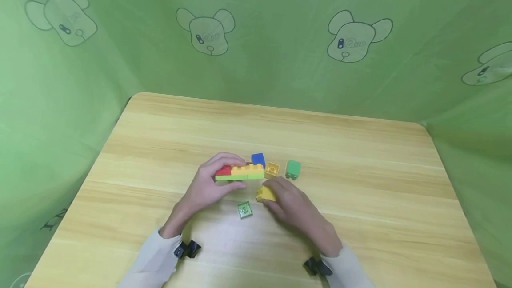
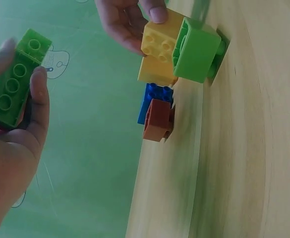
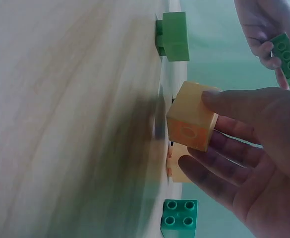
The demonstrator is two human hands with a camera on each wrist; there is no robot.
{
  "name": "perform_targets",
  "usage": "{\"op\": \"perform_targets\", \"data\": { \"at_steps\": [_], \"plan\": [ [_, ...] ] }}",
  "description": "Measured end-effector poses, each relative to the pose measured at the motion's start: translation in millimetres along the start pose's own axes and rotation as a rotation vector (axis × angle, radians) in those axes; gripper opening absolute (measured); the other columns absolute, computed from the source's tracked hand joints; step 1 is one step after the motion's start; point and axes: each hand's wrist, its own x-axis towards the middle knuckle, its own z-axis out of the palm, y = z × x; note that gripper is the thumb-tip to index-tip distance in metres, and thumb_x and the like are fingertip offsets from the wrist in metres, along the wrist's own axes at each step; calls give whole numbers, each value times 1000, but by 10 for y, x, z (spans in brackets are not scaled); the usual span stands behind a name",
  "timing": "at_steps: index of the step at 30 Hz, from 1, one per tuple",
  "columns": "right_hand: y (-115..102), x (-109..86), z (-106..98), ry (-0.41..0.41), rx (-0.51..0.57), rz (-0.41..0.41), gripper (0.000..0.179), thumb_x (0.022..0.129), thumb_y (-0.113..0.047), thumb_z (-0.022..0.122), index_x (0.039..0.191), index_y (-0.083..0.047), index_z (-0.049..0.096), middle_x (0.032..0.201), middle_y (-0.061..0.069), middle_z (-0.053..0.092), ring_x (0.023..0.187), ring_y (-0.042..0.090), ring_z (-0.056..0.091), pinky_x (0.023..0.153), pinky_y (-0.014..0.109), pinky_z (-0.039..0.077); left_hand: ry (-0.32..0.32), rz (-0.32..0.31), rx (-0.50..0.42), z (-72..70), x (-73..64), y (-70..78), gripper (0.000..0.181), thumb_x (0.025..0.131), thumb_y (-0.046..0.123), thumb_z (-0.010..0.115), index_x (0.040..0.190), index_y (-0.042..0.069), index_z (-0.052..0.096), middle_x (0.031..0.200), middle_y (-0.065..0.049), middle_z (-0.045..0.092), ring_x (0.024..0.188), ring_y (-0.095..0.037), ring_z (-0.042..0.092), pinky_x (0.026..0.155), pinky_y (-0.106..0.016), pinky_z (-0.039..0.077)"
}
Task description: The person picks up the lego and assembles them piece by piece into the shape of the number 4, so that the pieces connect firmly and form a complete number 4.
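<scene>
My left hand (image 1: 210,183) grips a built bar of toy bricks (image 1: 248,172), with red and yellow bricks on a light green layer. The bar's green underside (image 2: 17,84) shows its round tubes in the left wrist view. My right hand (image 1: 294,201) pinches a loose yellow brick (image 3: 192,114) between thumb and fingers, low over the table and in front of the bar's right end. Part of this brick is hidden by the hand. A light green brick (image 1: 245,210) lies on the table between the hands, studs down.
Beyond the hands lie a blue brick (image 1: 258,159), another yellow brick (image 1: 272,169) and a darker green brick (image 1: 293,169). A reddish-brown brick (image 2: 158,120) sits by the blue one. The wooden table (image 1: 360,159) meets a green curtain (image 1: 280,79) at its back edge.
</scene>
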Motion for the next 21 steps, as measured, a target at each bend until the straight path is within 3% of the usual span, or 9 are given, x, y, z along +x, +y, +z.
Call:
{"op": "perform_targets", "data": {
  "at_steps": [6,11,18,21],
  "plan": [
    [-12,-7,-77,-9,81,120,50,93,-24,81,131,1,61,125,19,69,112,32,69,96,45,59,70,40,-7,27,7,-4,45,68,-8,92,108,2,71,110,-13,73,107,-24,68,100,-35,56],
    [-26,3,-202,51,240,238,52,95,-20,78,139,-1,55,122,18,71,107,31,71,92,43,61,84,76,-8,49,35,10,43,68,-9,91,104,1,71,106,-12,74,103,-24,70,96,-34,58],
    [-29,30,-332,236,353,194,51,94,-10,78,139,1,57,119,17,71,103,28,72,88,35,62,49,169,19,121,86,3,39,70,-10,90,103,1,72,105,-14,74,103,-27,70,92,-33,60],
    [-33,34,-381,270,421,224,46,95,-9,76,137,0,59,124,17,69,104,28,72,88,31,62,44,177,30,144,112,12,38,71,-9,90,104,1,73,106,-13,75,104,-28,70,92,-34,60]
  ]
}}
